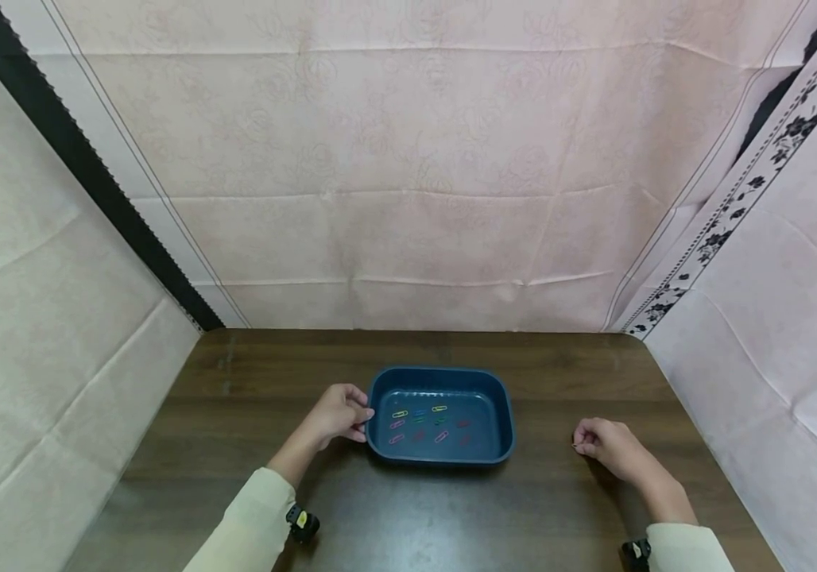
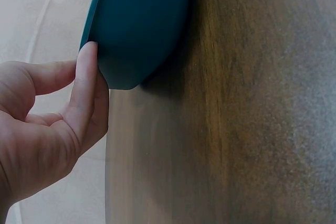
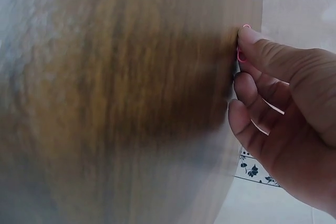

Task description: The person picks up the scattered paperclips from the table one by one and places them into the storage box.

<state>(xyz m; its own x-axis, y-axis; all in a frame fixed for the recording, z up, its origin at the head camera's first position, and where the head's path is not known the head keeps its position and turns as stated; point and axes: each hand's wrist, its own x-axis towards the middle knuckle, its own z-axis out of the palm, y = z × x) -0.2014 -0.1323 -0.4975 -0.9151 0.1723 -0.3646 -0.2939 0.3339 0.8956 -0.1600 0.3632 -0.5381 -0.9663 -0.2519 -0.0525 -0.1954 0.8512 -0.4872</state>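
Observation:
A dark teal tray [image 1: 440, 459] stands on the table, with several coloured paper clips [image 1: 441, 436] spread over its floor in yellow, pink, red, green and blue. My left hand [image 1: 340, 413] pinches the tray's left rim between thumb and fingers; the left wrist view shows the tray's outer wall [image 2: 142, 24] above the fingertips. Off to the right of the tray, my right hand [image 1: 605, 445] is low over the table. In the right wrist view a pink paper clip [image 3: 241, 56] shows between its thumb and forefinger, partly hidden by the thumb.
The brown wooden table [image 1: 437, 516] reflects light near its front. Pale patterned cloth [image 1: 416, 159] hangs behind it, with more cloth on both sides. A black band [image 1: 94, 159] runs down the left and a floral border [image 1: 730, 206] down the right.

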